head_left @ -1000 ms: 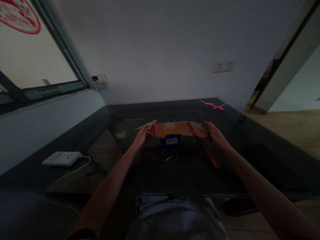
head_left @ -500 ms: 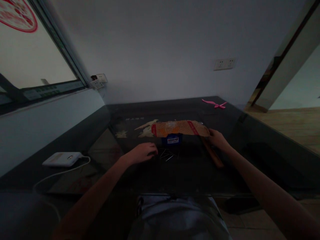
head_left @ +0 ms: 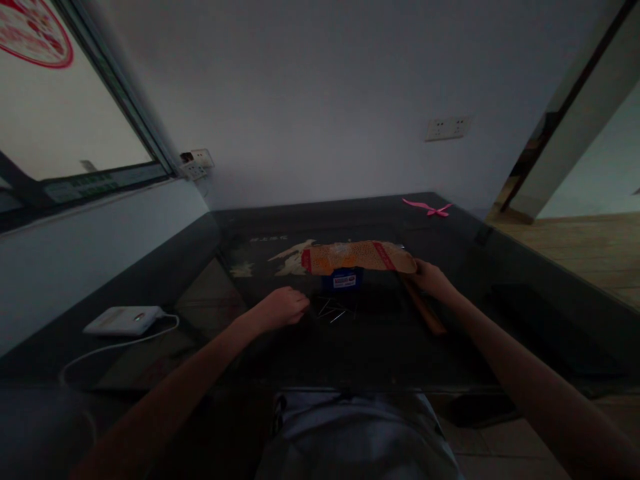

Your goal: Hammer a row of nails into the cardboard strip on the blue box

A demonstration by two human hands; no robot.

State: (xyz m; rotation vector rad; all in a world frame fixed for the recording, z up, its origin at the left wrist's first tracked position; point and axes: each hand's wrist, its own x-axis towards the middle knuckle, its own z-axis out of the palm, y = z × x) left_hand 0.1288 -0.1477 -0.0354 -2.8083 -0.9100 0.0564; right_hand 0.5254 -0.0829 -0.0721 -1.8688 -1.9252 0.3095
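Note:
My left hand (head_left: pixel 281 308) is closed just left of several thin metal nails (head_left: pixel 336 312) on the dark table. Its fingertips are curled together, and anything between them is too small or dark to make out. At the right end of a long brown cardboard piece (head_left: pixel 345 257) with red bands, my right hand (head_left: pixel 434 280) pinches the edge. The cardboard rests over a small blue box (head_left: pixel 344 280) with a white label. Under the right hand a brown wooden handle (head_left: pixel 423 305) slants toward me; the cardboard hides its far end.
A white power bank (head_left: pixel 125 321) with a white cable lies on the left of the table (head_left: pixel 360 360). Toward the back right is a pink ribbon (head_left: pixel 429 208). A dark flat object (head_left: pixel 550 327) lies at the right. Wall sockets (head_left: pixel 447 129) are behind.
My left hand's fingers have drawn together, and the hand has shifted slightly left, away from the nails. My right hand stays at the cardboard's end. The view has moved a little.

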